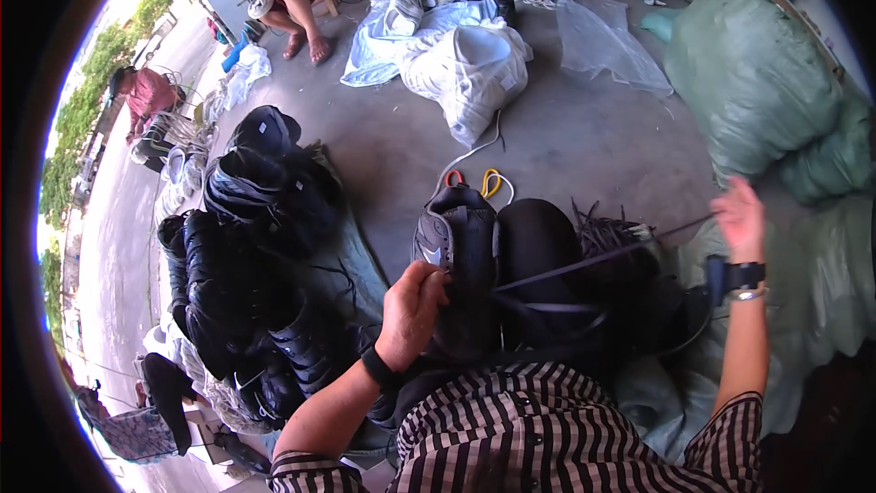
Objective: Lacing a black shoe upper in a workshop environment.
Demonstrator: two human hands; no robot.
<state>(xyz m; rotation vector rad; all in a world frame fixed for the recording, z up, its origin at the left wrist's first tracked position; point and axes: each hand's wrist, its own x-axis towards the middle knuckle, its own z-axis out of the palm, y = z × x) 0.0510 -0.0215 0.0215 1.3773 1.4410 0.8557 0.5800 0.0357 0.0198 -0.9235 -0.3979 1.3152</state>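
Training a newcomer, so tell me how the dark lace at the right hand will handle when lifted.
Probably floppy: the dark lace looks narrow and thin. Likely light, with little bulk. It should straighten when pulled, since it runs nearly straight from near the shoe to the right hand.

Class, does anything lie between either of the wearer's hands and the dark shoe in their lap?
Between the right hand and the dark shoe, in view, lie a dark-clad knee and a bundle of dark laces; a straight lace crosses the knee. Nothing visible separates the left hand from the shoe.
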